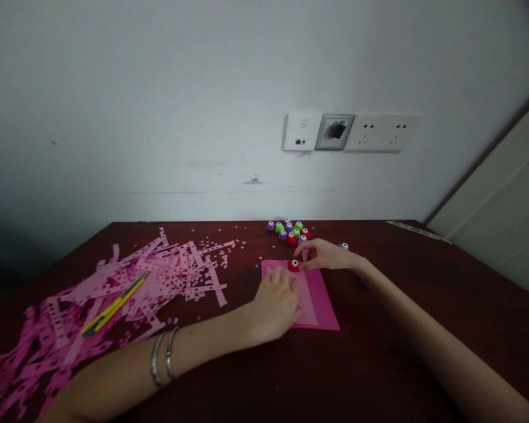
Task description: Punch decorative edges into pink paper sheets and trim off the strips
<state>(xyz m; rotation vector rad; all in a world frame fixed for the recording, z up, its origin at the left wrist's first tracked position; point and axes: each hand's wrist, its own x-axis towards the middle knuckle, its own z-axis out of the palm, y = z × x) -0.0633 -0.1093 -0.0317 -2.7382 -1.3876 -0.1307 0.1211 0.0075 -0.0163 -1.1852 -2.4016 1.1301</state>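
Note:
A small red craft punch [293,266] with a white-ringed top sits at the upper edge of a light pink paper strip [307,299]. The strip lies over a darker pink sheet [328,305]. My left hand [277,296] is on the strip, fingers bent and holding it down, just below the punch. My right hand [321,255] reaches in from the right, its thumb against the punch's side and its fingers curved above it. Behind my hands several red, green and purple punches [291,233] stand in a cluster. Another purple punch [344,246] is partly hidden behind my right hand.
On the left, a large heap of punched pink paper strips [150,282] and tiny cut-outs spreads over the dark wooden table [247,388]. A yellow utility knife [114,304] lies on the heap. The wall behind carries sockets [381,134]. A thin flat strip [417,230] lies far right.

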